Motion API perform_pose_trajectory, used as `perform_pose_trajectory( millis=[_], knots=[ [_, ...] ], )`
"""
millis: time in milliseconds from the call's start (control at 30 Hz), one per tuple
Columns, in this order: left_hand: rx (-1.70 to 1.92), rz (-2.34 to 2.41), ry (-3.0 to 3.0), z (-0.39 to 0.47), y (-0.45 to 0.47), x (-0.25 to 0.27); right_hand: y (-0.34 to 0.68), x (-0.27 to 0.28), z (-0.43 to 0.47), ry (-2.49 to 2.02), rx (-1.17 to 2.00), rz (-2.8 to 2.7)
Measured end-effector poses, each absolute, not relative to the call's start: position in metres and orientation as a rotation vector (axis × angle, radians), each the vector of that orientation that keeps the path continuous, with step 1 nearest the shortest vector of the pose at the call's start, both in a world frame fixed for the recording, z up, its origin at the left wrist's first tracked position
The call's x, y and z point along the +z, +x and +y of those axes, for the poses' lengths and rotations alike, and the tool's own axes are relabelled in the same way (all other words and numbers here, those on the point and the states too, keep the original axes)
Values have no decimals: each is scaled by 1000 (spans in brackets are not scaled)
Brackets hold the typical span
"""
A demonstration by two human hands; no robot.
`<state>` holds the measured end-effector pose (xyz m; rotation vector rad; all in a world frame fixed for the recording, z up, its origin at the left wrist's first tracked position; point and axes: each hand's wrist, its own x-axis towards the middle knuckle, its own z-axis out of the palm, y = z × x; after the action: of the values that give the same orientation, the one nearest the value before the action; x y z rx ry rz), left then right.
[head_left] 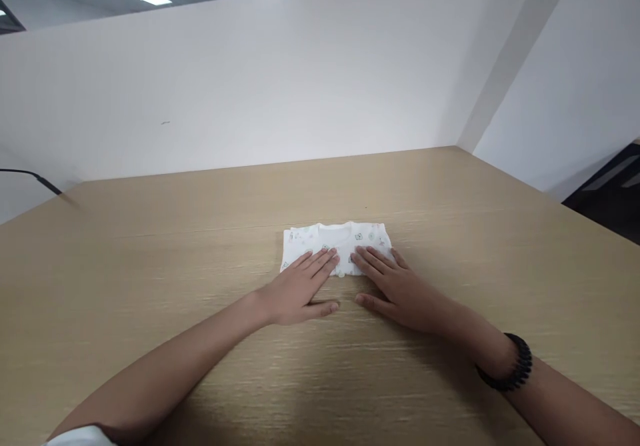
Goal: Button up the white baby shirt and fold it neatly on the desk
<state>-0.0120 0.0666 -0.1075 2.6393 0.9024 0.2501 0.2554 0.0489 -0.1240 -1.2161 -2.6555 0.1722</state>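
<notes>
A small white garment (336,234) with a printed pattern, like a baby's top, lies folded into a flat rectangle on the table, its neckline at the far edge. My left hand (300,289) rests flat on its left part, fingers stretched out over the cloth and thumb on the wood. On the right part lies my right hand (393,283), also flat, with fingers spread and the thumb off the cloth. The fingers of both hands cover some of the near half. A black coiled band (520,363) is around my right wrist.
The light wood table (200,246) reaches back to a white partition (280,79). A second white panel (575,79) stands along the right. At the left edge a black cable (47,183) comes onto the table. A dark object (610,183) is beyond the right edge.
</notes>
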Motion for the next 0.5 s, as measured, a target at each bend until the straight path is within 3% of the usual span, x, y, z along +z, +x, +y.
perform_pose_trajectory(
  millis=[167,300,500],
  knots=[
    [689,1395,2338,92,-28,-107,260,-122,62,-1265,220,-2393],
    [700,1814,2022,120,-51,-115,270,-132,80,-1530,99,-2071],
    [661,1565,1903,127,-58,-117,282,-137,88,-1511,458,-1990]
  ],
)
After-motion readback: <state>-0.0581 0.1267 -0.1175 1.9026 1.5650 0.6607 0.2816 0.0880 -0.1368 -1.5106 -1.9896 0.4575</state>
